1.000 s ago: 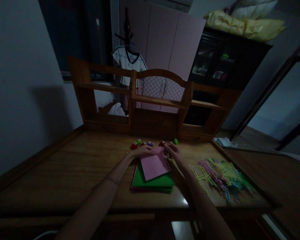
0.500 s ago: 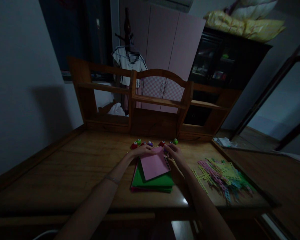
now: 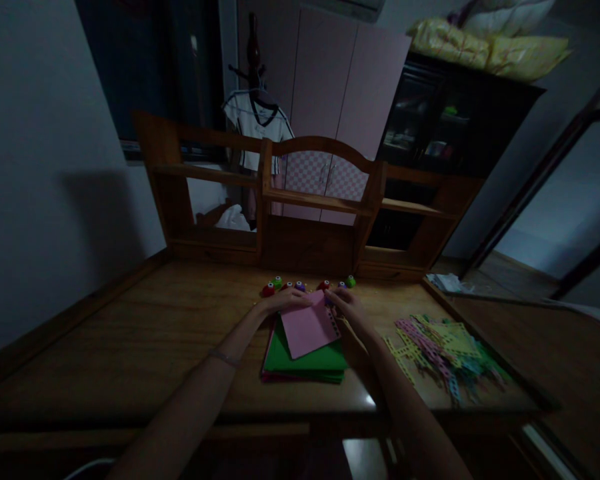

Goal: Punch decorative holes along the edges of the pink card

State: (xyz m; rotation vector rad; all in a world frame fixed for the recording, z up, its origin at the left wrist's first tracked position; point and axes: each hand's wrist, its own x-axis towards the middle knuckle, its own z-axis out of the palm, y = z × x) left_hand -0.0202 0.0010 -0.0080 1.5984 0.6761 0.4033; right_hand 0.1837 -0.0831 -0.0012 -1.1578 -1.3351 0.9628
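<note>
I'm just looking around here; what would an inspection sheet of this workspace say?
Surface: wooden desk, with a bright glare spot near the front edge.
Things in hand: pink sheet, row of holes along its right edge, lying askew over a stack of green sheets.
Clutter: heap of punched strips at the right; small round toys with white eyes behind the hands.
Grip: left hand touches the sheet's upper left; right hand is at its upper right corner, finger details too dark to tell.
Cables: white curved line at lower left, possibly a cable.
Surroundings: shelf unit, hanging white shirt, pink wardrobe; dim light.
</note>
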